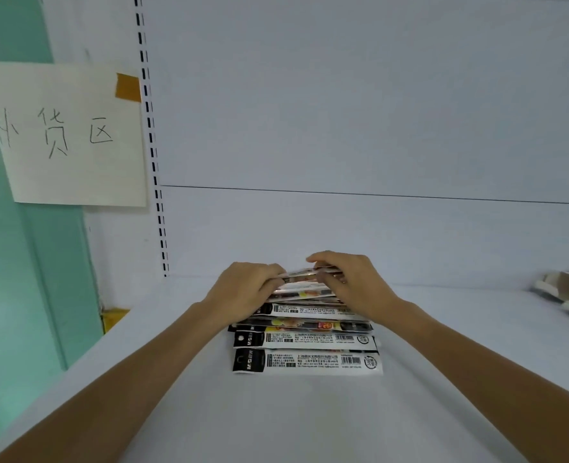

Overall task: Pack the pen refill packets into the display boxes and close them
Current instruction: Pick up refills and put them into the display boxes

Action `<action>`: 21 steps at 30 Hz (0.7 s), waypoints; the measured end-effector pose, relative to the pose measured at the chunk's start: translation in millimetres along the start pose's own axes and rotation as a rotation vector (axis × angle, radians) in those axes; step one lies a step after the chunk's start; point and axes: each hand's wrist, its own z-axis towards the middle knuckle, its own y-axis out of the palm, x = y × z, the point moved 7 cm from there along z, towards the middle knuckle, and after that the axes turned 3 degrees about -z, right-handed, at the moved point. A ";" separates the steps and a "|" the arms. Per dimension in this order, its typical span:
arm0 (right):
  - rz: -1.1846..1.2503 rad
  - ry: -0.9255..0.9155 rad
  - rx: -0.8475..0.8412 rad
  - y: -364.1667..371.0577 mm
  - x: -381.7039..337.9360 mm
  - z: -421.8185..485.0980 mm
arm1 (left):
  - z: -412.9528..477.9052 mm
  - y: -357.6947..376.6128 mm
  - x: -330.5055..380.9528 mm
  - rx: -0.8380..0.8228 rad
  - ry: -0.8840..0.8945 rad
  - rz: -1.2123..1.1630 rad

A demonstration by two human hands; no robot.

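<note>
Closest to the person, on the white shelf (276, 422), a pen refill packet (308, 361) lies flat and crosswise, its black end to the left and its barcode to the right. A second packet (304, 339) lies just behind it the same way. Behind that, more packets overlap in a loose row (309, 324) that runs back to the hands.

Two bare forearms reach in, one from each side. The left hand (243, 289) has its fingers curled round the left end of the far bundle (304, 279). The right hand (353, 282) grips the right end, so both are clamped on the same bunch of packets.

Off at the right edge of the shelf sit some white trays (566, 292). They may be the display boxes, but they are cut off and hard to read.

Behind everything rises the plain white back panel (359, 111), with a slotted upright (151, 145) on its left. A paper sign (66, 135) with handwritten characters hangs beside the upright, held by a strip of brown tape (128, 87), and it partly covers a green wall (9, 245)
</note>
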 end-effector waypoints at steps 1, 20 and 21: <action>0.027 0.032 0.001 -3.0 3.5 -0.2 | -1.4 -3.2 -2.7 0.021 -0.015 -0.022; -0.106 -0.393 0.263 7.6 -93.8 -22.1 | -36.0 -25.9 -5.4 0.193 -0.579 -1.406; -0.182 -0.442 0.213 18.5 -100.1 -25.4 | -39.0 -22.9 -1.8 0.192 -0.578 -1.413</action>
